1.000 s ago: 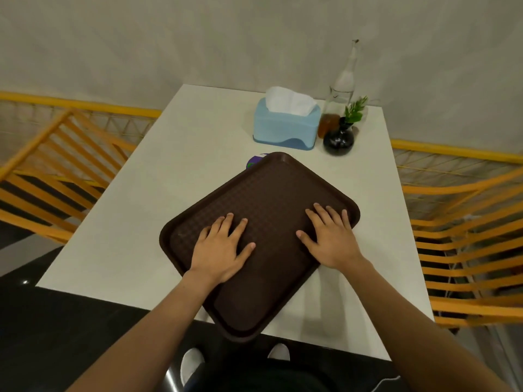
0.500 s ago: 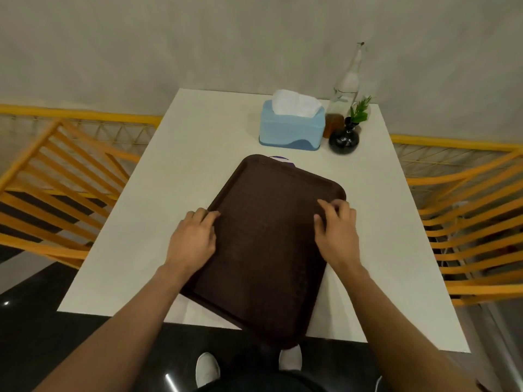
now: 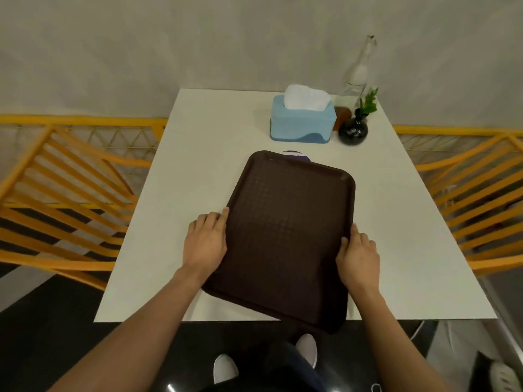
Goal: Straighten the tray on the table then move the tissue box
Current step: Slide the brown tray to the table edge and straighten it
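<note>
A dark brown tray (image 3: 285, 230) lies on the white table (image 3: 198, 154), slightly turned, its near right corner past the table's front edge. My left hand (image 3: 205, 241) grips the tray's left long edge. My right hand (image 3: 358, 256) grips its right long edge. A light blue tissue box (image 3: 302, 123) with white tissue sticking out stands at the back of the table, beyond the tray and apart from it.
Beside the tissue box stand a small black vase with a green sprig (image 3: 353, 130), a clear glass bottle (image 3: 358, 72) and a brown item. A purple thing (image 3: 297, 155) peeks from under the tray's far edge. Orange slatted chairs (image 3: 65, 193) flank the table.
The tray has turned clockwise, from strongly diagonal to nearly lengthwise. Both hands slid from flat on its surface out to its two long edges.
</note>
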The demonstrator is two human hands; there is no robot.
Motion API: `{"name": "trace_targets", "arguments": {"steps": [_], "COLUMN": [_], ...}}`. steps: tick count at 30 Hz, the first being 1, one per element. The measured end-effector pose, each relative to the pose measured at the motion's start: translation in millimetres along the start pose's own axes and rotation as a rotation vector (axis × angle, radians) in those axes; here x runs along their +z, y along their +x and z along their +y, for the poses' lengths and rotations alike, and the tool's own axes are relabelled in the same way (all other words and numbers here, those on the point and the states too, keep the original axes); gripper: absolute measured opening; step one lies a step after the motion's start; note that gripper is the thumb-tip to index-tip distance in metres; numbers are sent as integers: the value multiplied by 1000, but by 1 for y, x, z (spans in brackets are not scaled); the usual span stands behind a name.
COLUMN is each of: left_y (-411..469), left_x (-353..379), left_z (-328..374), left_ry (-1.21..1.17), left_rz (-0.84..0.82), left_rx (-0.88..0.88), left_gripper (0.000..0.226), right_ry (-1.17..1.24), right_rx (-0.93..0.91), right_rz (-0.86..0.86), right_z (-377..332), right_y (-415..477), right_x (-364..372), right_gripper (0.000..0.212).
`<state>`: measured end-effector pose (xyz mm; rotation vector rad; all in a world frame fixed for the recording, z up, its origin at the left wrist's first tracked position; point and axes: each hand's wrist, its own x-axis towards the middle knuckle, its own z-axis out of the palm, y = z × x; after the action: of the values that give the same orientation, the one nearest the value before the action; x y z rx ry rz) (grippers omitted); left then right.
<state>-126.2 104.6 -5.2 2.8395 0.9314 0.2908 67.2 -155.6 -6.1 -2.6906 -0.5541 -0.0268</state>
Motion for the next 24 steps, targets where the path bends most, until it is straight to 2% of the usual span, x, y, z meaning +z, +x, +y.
{"name": "trace_targets", "arguments": {"steps": [5,11,19,24], "left_y": [-11,-18,-19,-20], "left_x": [-4,-2,-8,-17], "left_z": [-23,-50,-82,-110], "left_ry": [-34,-50,-59,-86], "left_rz": [21,24,55,62], "left_rx": [-61,-211,-362,-417], "left_gripper": [47,49,49,49], "right_ry": [-82,-85,-50,-68], "right_rx": [-58,-153,-266,-354], "right_rz": [28,23,-89,-190], "right_z": [-21,-54,-99,-131], "right_y": [3,24,54,60], "right_x": [10,26,49,58], "right_gripper": [43,42,44,55]}}
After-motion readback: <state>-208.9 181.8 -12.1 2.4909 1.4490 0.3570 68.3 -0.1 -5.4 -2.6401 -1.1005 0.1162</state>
